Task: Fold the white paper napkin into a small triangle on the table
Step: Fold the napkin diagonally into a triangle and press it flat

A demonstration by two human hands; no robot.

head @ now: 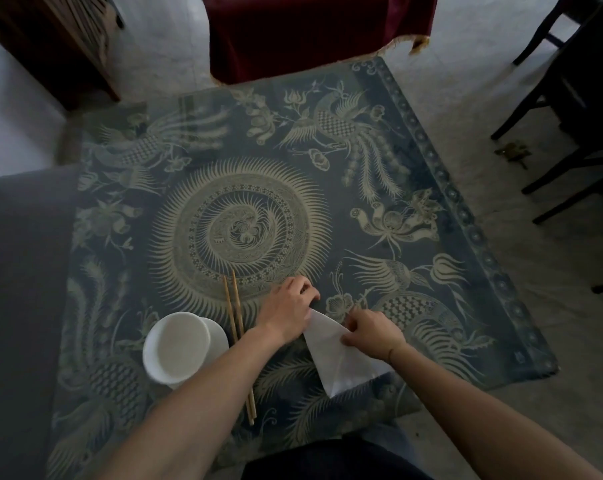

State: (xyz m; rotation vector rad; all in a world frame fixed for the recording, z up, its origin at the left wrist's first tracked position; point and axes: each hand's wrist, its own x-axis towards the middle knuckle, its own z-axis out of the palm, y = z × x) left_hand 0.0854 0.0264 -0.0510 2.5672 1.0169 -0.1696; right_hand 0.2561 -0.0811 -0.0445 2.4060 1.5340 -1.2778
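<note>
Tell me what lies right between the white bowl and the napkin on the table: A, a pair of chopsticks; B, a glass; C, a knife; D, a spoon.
A: a pair of chopsticks lies lengthwise between the white bowl and the napkin, partly under the left hand's forearm.
</note>
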